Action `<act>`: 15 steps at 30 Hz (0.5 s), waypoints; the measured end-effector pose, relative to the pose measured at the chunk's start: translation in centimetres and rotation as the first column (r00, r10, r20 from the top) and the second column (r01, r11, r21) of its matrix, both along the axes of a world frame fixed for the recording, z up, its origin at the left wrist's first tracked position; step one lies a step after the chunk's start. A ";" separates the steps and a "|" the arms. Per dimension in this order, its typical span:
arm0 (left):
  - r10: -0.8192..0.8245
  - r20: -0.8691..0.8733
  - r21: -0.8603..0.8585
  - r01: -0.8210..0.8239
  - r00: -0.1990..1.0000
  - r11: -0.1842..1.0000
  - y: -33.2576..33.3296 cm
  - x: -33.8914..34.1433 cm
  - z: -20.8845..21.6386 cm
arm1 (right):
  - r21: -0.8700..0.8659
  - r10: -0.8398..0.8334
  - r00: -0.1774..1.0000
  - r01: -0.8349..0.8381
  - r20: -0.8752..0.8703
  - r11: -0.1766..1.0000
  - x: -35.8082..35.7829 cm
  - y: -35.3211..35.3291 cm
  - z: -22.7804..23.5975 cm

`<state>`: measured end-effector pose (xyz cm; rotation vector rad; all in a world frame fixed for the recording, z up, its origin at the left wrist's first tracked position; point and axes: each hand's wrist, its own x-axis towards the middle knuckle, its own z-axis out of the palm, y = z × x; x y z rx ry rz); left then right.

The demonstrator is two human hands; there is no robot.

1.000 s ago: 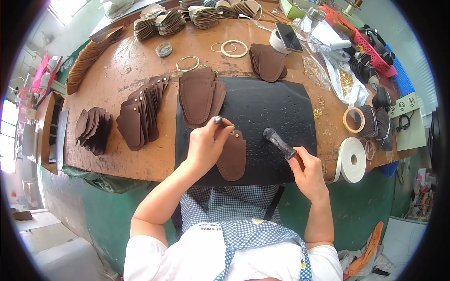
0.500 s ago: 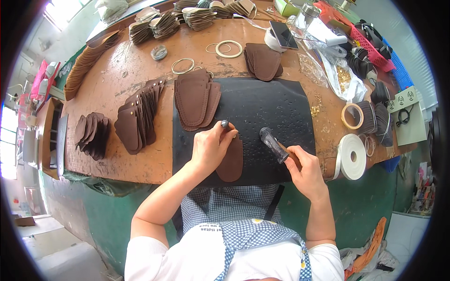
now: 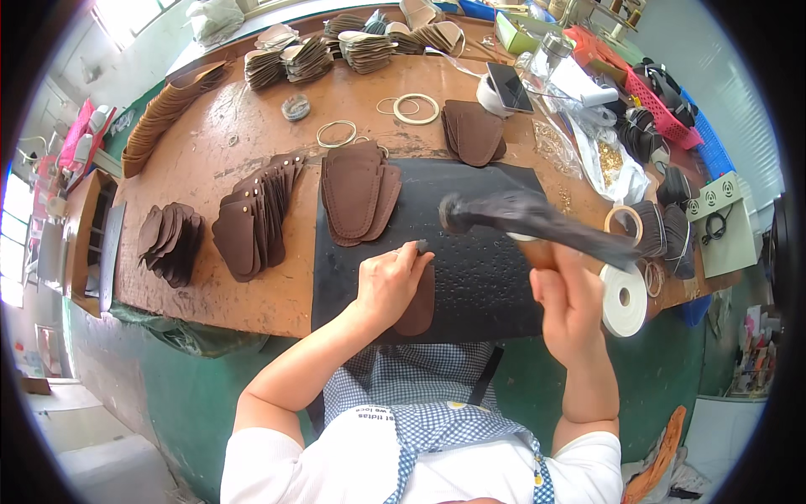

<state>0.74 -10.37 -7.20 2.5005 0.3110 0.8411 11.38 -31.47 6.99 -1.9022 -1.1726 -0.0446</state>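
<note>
My left hand (image 3: 386,287) pinches a short metal punch (image 3: 421,247) upright between thumb and fingers. Under that hand a dark brown leather piece (image 3: 417,308) lies on the black mat (image 3: 495,290), its upper part covered by my fingers. My right hand (image 3: 573,315) is wrapped round the handle of a hammer (image 3: 537,220). The dark hammer head, smeared by motion, is raised to the right of the punch and apart from it. Stitched brown leather pieces (image 3: 359,191) lie stacked at the mat's upper left corner.
Fanned brown leather pieces with studs (image 3: 252,223) and a smaller stack (image 3: 170,244) sit to the left. Beyond the mat lie more leather pieces (image 3: 474,134), rings (image 3: 417,108) and a phone (image 3: 510,87). A white tape roll (image 3: 624,296) and a bag of gold-coloured bits (image 3: 611,160) are right.
My right hand has lifted the hammer up and swung it rightward from just above the mat. The left hand keeps its pinch on the punch over the leather. The view has shifted slightly.
</note>
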 end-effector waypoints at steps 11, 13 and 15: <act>0.021 0.011 -0.027 -0.021 1.000 0.999 -0.1 0.2 0.0 | -0.019 0.055 0.968 -0.052 0.245 0.998 0.8 1.7 2.6; 0.022 0.026 -0.025 -0.021 0.999 0.999 -0.1 0.1 0.2 | 0.076 -0.148 0.987 0.152 -0.058 0.985 -1.6 0.0 5.0; -0.005 0.069 -0.008 0.006 0.998 1.000 -0.4 0.4 0.7 | 0.176 -0.066 0.985 0.093 -0.157 0.980 -1.8 -0.8 3.8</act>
